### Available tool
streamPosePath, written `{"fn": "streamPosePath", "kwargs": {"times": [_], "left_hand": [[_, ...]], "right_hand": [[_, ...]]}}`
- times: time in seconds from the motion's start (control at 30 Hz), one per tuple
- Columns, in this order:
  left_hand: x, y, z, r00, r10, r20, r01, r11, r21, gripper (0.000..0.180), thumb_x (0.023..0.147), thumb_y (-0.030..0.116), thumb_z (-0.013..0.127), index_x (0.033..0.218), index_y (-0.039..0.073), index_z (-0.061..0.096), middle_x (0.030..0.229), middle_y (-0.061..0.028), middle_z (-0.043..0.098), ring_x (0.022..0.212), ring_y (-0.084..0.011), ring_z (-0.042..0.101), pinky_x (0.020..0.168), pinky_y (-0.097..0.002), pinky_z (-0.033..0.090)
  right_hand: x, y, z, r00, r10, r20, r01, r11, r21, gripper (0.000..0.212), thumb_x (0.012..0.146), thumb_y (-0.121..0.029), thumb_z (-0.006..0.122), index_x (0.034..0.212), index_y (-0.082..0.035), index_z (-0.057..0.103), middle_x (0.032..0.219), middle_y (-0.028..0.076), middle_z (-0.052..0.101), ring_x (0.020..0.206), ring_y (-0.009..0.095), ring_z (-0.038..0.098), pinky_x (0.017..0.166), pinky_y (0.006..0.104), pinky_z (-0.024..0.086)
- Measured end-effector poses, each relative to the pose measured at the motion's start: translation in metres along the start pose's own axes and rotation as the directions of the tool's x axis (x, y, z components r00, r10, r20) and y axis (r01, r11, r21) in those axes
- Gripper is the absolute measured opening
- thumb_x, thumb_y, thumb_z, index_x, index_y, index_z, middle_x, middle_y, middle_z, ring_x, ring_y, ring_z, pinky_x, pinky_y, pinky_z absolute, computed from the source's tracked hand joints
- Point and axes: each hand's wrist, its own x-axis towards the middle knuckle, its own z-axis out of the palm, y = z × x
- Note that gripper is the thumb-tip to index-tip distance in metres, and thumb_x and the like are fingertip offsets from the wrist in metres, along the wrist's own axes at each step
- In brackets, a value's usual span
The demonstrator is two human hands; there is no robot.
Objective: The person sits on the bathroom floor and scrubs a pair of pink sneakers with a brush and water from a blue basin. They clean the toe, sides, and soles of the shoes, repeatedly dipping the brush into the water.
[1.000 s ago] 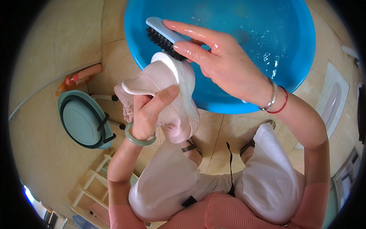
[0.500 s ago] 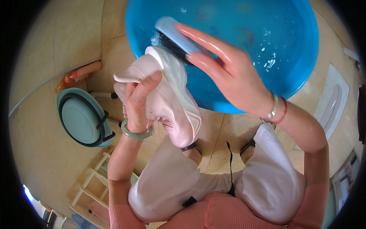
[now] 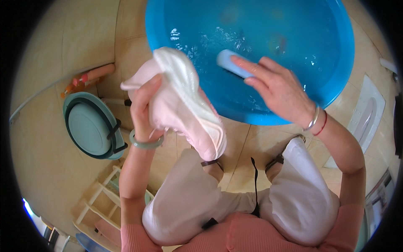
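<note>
The left hand (image 3: pixel 143 103) had its fingers closed around the shoe (image 3: pixel 178 94), with one digit laid along the pink side and the rest mostly hidden behind it. The shoe was tilted: its heel stood above those fingers, its toe below and to their right, toward the person. The white sole (image 3: pixel 180 75) faced right, away from the grip, and the laces hung just right of the wrist.

The right hand (image 3: pixel 283 90) had its fingers partly bent, pinching the brush (image 3: pixel 231 63) by its pale blue back. The brush pointed left from the fingertips, apart from the shoe, with its bristles mostly out of sight underneath. Beneath the right fingers and beyond them spread the blue basin (image 3: pixel 256 119), holding water (image 3: pixel 252 21).

A green bangle (image 3: pixel 145 144) circled the wrist below the left fingers; a silver bracelet (image 3: pixel 313 118) and a red string (image 3: pixel 322 124) circled the other. Left of the left fingers stood a green tub (image 3: pixel 88 128), and below them a cream rack (image 3: pixel 93 208).
</note>
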Motion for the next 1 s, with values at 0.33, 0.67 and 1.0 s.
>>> {"fn": "streamPosePath", "kwargs": {"times": [0.33, 0.67, 1.0], "left_hand": [[-0.034, 0.0, 0.003, 0.875, 0.039, 0.482, -0.467, 0.328, 0.821, 0.052, 0.086, 0.018, 0.077, 0.133, 0.007, 0.059, 0.124, -0.0085, 0.065, 0.112, -0.0231, 0.062, 0.095, -0.0337, 0.048], [-0.023, -0.001, 0.034, 0.816, -0.033, 0.578, -0.566, 0.164, 0.808, 0.055, 0.083, 0.023, 0.076, 0.133, 0.009, 0.059, 0.131, -0.0075, 0.061, 0.124, -0.0299, 0.054, 0.105, -0.0409, 0.041], [-0.025, -0.019, 0.013, 0.895, -0.27, 0.356, 0.166, 0.941, 0.297, 0.061, 0.087, 0.029, 0.069, 0.143, 0.008, 0.052, 0.137, -0.0083, 0.061, 0.124, -0.0254, 0.058, 0.105, -0.0381, 0.044]], "right_hand": [[0.006, 0.014, -0.013, 0.988, 0.157, 0.008, -0.139, 0.845, 0.516, 0.048, 0.102, -0.014, 0.059, 0.149, -0.023, 0.053, 0.09, 0.002, 0.061, 0.064, 0.009, 0.05, 0.057, 0.0255, 0.042], [-0.023, -0.034, -0.011, 0.999, -0.029, -0.021, 0.034, 0.558, 0.829, 0.051, 0.103, -0.006, 0.055, 0.153, -0.005, 0.044, 0.138, 0.003, 0.06, 0.073, 0.002, 0.043, 0.063, 0.0168, 0.039], [0.052, -0.043, -0.017, 0.964, -0.018, 0.265, -0.214, 0.541, 0.814, 0.042, 0.105, -0.025, 0.055, 0.139, -0.001, 0.058, 0.097, 0.011, 0.074, 0.078, 0.01, 0.061, 0.071, 0.0279, 0.051]]}}
